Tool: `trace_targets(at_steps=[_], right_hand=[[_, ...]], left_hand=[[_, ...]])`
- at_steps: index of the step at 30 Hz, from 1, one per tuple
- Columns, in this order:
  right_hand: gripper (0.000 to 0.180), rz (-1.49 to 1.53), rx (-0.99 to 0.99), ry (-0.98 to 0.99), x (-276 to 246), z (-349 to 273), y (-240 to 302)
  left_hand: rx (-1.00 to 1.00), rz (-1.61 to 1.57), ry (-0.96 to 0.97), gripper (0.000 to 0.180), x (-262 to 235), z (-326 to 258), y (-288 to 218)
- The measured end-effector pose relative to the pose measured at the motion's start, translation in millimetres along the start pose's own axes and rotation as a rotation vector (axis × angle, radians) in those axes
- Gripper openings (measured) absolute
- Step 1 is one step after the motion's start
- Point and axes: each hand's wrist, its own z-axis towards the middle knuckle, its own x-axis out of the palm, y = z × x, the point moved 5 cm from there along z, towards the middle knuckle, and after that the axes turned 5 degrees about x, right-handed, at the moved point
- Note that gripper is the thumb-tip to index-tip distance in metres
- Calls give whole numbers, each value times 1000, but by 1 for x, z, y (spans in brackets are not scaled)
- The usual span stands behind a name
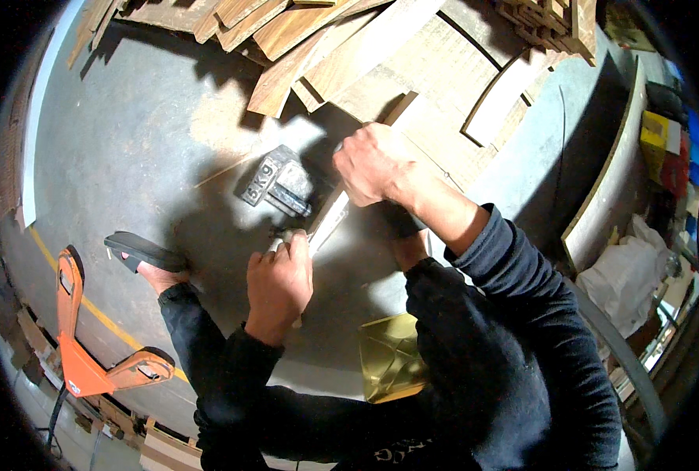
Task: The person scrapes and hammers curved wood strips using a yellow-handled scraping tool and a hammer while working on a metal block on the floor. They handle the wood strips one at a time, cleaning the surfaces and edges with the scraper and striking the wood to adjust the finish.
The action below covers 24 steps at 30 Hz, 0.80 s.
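A narrow wooden strip (330, 220) slants away from me, its far end (402, 111) near the stacked boards. My right hand (373, 165) is closed in a fist over the middle of this strip. At the strip's near end, my left hand (280, 282) is closed, knuckles up. Its fingertips meet a small dark part there; what they grip is hidden. Just beyond my left hand, a grey metal weight (275, 177) with raised marking and a dark bar lies on the floor.
Cut wooden boards (326, 59) pile up at the far side, beside a curved wooden piece (494, 102). An orange forked metal frame (82, 361) stands at left. A shiny gold container (388, 357) sits by my leg. White plastic sheeting (624, 263) lies at right.
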Motion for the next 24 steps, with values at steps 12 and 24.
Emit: trace_targets(at_steps=[12, 24], right_hand=[[20, -8, -17, -51, 3, 0, 0], [16, 86, -29, -230, 6, -3, -2]], left_hand=[[-43, 120, 31, 16, -4, -1, -4], [-45, 102, 65, 17, -4, -3, -6]])
